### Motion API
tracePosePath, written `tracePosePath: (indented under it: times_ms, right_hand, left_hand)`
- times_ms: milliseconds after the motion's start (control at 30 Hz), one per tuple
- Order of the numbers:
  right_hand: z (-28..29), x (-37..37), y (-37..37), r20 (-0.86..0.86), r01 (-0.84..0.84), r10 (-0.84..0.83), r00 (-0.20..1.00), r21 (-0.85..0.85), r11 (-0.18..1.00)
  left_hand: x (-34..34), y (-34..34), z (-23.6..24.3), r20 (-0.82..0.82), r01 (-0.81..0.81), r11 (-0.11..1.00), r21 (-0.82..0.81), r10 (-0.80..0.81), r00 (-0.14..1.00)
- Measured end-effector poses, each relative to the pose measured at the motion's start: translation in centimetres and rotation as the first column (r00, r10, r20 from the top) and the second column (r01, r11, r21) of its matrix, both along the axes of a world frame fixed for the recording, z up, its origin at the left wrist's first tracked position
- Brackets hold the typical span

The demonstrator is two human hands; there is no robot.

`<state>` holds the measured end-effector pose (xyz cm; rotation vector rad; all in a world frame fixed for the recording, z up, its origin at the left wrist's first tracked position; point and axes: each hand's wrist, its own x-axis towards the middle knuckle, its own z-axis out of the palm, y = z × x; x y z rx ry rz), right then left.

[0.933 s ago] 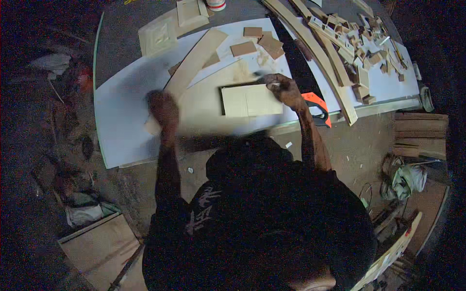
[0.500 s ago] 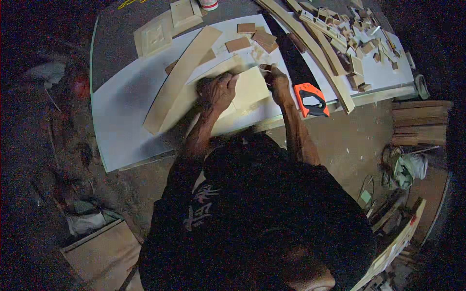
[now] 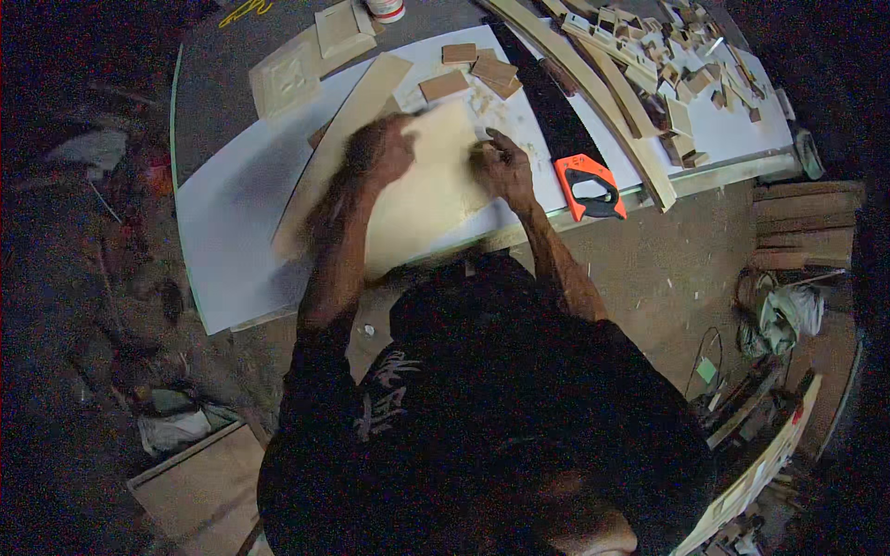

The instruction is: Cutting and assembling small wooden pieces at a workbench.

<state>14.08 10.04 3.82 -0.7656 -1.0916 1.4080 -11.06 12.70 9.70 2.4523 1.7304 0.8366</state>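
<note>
A pale, flat wooden board (image 3: 431, 190) lies on the white tabletop (image 3: 232, 222), its near end reaching the tabletop's front edge just ahead of the person's body. Both hands rest on the board's far part. The left hand (image 3: 387, 148) lies at the board's upper left corner, blurred, so I cannot tell whether its fingers press flat or curl over the edge. The right hand (image 3: 502, 167) sits at the board's right edge with its fingers (image 3: 491, 146) curled in, pinching at something too small to make out.

Just left of the board, touching or nearly touching it, a long light plank (image 3: 357, 111) runs diagonally away from the person. Beyond the board's far end lie a few small brown wooden blocks (image 3: 473, 69), near one another. Right of the board, past the right hand, a hand saw with an orange and black handle (image 3: 586, 185) lies on the tabletop, its dark blade (image 3: 542, 83) stretching away. Farther right of the board, long curved wooden strips (image 3: 603, 102) cross the tabletop, and beyond them is a heap of small offcuts (image 3: 686, 65). Far left and beyond the board, two square carved panels (image 3: 287, 79) sit on the grey part of the surface. Well apart from the board, on the floor to the right, lie stacked planks (image 3: 802, 222).
</note>
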Motion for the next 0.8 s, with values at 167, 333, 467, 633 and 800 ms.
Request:
tracePosePath:
  times_ms: [167, 333, 467, 633, 800]
  right_hand:
    - [-1.5, 0.3, -2.1, 0.626, 0.094, -0.189, 0.757, 0.182, 0.979]
    - [-0.9, 0.9, -3.2, 0.728, 0.025, -0.251, 0.638, 0.306, 0.952]
    - [-0.4, 1.1, -2.8, 0.747, -0.013, -0.205, 0.633, 0.275, 0.961]
    - [-0.1, 1.4, -2.7, 0.706, -0.029, -0.242, 0.666, 0.348, 0.937]
    - [-0.7, 1.7, -2.4, 0.724, -0.056, -0.189, 0.663, 0.3, 0.952]
  left_hand:
    - [-2.7, 7.2, -1.2, -0.078, 0.213, 0.977, 0.01, -0.212, 0.974]
    - [-2.2, 11.7, -0.4, -0.081, 0.261, 0.954, 0.148, -0.251, 0.965]
    - [-0.6, 13.0, 0.0, 0.076, -0.001, 0.975, -0.224, 0.019, 0.997]
    - [-0.8, 14.9, -0.1, 0.049, 0.081, 0.986, -0.145, -0.075, 0.996]
    - [-0.7, 16.4, -0.8, -0.235, 0.092, 0.994, -0.065, -0.105, 0.966]
